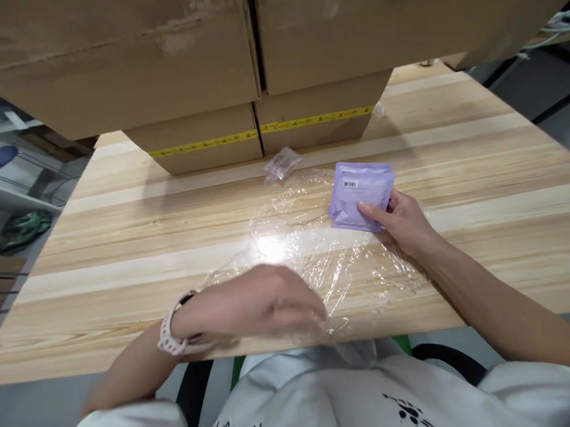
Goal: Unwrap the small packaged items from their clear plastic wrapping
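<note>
Purple packets (360, 195), a small stack, gripped by right hand (403, 221) on clear plastic film (317, 257) spread over table (122, 251). Left hand (266, 299) presses film's near edge, fingers flat. Looks like wrapping stage; next needs film folded over stack.

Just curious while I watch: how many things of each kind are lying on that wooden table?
Brown cardboard boxes with yellow tape: 2 clearly on the table
Flat purple packets, held by the right hand: 1 stack, number unclear
Clear plastic sheet, under the left hand: 1
Small crumpled clear wrapper: 1
Total: 5
</note>
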Motion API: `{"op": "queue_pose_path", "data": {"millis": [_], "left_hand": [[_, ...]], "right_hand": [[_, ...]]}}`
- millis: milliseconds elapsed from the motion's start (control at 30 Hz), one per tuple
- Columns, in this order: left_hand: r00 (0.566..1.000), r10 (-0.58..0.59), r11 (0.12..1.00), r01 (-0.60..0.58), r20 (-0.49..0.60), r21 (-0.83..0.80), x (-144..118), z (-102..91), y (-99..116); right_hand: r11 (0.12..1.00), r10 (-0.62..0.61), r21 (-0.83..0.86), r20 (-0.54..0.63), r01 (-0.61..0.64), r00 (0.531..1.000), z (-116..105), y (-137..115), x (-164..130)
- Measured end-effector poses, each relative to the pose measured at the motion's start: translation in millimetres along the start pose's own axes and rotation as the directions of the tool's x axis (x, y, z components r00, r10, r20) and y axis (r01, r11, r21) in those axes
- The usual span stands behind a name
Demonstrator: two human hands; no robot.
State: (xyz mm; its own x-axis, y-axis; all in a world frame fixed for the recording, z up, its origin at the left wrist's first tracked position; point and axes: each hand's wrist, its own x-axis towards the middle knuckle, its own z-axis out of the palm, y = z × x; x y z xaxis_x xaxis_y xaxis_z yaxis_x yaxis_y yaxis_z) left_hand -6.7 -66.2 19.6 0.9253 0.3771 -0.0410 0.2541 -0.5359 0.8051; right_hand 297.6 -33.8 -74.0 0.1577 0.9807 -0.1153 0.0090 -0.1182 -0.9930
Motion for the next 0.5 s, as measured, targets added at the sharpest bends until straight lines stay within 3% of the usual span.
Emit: {"op": "queue_pose_path", "data": {"millis": [33,67,100,167,200,267,367,433,500], "left_hand": [[0.982,-0.081,0.993,0.094,-0.168,0.07,3.5,-6.7,-10.9],[0.905,-0.155,0.962,0.229,-0.395,0.147,6.9,-12.9,-24.3],[0.8,-0.173,0.911,0.352,-0.575,0.216,9.8,-18.4,-39.0],[0.638,-0.247,0.78,0.578,-0.729,0.242,13.6,-27.8,-67.0],[0.593,-0.29,0.726,0.648,-0.751,0.231,14.4,-31.4,-78.1],[0.573,-0.372,0.681,0.703,-0.73,0.204,14.3,-36.5,-92.0],[0.643,-0.434,0.768,0.631,-0.631,0.114,13.2,-38.6,-95.4],[0.662,-0.47,0.835,0.548,-0.584,-0.05,13.7,-37.8,-92.9],[0.634,-0.535,0.841,0.459,-0.558,-0.286,15.2,-37.2,-91.1]], "right_hand": [[1.0,0.0,-0.001,0.001,0.0,1.0,0.0,0.5,-0.1],[1.0,0.004,-0.003,0.005,-0.004,1.0,0.0,0.9,-0.2],[1.0,0.008,-0.003,0.006,-0.008,1.0,0.2,0.9,-0.3],[1.0,0.016,0.006,0.014,-0.016,1.0,0.6,0.5,-1.1],[1.0,0.019,0.012,0.019,-0.019,1.0,0.7,0.0,-1.8],[1.0,0.005,0.019,0.021,-0.005,1.0,0.9,-1.5,-4.4],[0.998,-0.053,-0.01,0.092,0.055,0.994,2.7,-4.6,-13.0],[0.997,-0.064,-0.029,0.224,0.072,0.973,6.8,-6.5,-22.1],[0.998,-0.028,-0.047,0.403,0.051,0.915,12.9,-7.4,-31.5]]}}
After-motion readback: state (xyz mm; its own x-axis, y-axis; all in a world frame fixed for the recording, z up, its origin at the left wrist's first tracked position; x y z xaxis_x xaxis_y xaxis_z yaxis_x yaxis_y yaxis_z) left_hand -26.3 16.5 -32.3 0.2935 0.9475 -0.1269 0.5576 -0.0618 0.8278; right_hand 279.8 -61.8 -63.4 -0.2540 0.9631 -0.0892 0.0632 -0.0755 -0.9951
